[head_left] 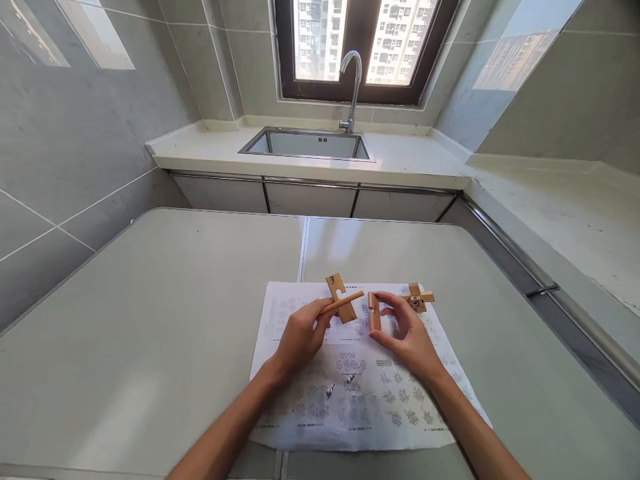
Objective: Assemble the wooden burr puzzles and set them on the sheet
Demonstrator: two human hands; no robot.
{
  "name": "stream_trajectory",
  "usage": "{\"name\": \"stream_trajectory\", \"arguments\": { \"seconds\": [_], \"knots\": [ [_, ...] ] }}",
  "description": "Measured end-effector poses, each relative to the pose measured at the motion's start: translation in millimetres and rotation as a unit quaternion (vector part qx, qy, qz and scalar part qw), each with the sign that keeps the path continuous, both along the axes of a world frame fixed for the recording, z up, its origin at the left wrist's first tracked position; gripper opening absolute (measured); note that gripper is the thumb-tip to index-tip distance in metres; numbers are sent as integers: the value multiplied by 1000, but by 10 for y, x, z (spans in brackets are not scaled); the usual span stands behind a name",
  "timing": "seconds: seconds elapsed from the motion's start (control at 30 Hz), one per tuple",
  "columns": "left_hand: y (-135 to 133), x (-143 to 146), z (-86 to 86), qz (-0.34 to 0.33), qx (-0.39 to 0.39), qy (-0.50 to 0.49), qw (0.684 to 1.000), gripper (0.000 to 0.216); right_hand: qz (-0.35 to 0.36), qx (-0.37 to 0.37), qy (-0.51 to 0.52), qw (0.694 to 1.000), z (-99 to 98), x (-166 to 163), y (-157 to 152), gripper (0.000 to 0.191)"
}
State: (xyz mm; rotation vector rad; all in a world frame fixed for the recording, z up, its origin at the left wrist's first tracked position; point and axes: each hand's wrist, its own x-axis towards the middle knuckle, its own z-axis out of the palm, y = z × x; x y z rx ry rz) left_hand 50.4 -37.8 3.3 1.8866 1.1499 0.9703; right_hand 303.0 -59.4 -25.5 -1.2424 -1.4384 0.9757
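Observation:
My left hand [301,331] pinches a thin wooden puzzle stick [350,299] that crosses a flat, notched wooden puzzle piece [333,285] with a dark mark like a 3 at its upper end. A short distance to the right, my right hand [407,333] grips a notched wooden puzzle block [375,313] upright between thumb and fingertips. The two held groups are apart. Behind my right fingers lies a cross of joined wooden pieces [417,299], also marked. Under both hands spreads a creased paper sheet [350,420] printed with small diagrams.
The sheet lies on a pale table [150,320] with a seam down its middle. Two small black-and-white bits [330,391] show on the paper. Beyond the table are a counter [410,150], a sink [305,141], a faucet [355,80] and a window.

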Motion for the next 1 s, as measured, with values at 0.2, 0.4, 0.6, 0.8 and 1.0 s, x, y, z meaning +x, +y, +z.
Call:
{"name": "stream_trajectory", "arguments": {
  "seconds": [0.2, 0.4, 0.6, 0.8, 1.0],
  "knots": [
    [25, 21, 50, -157, -274, -207, 926, 44, 24, -47, 233, 971, 17, 35, 7, 68],
    [22, 79, -72, -171, -393, -318, 846, 41, 68, -46, 217, 973, 20, 27, -11, 78],
    [-22, 125, -79, -205, -437, -304, 821, 37, 115, -33, 127, 985, -9, -44, -19, 97],
    [-38, 132, -67, -205, -447, -307, 815, 35, 123, -34, 119, 985, 23, -26, -39, 93],
    [-14, 157, -1, -191, -463, -300, 812, 35, 130, -46, 151, 979, 70, 22, -16, 83]
  ]
}}
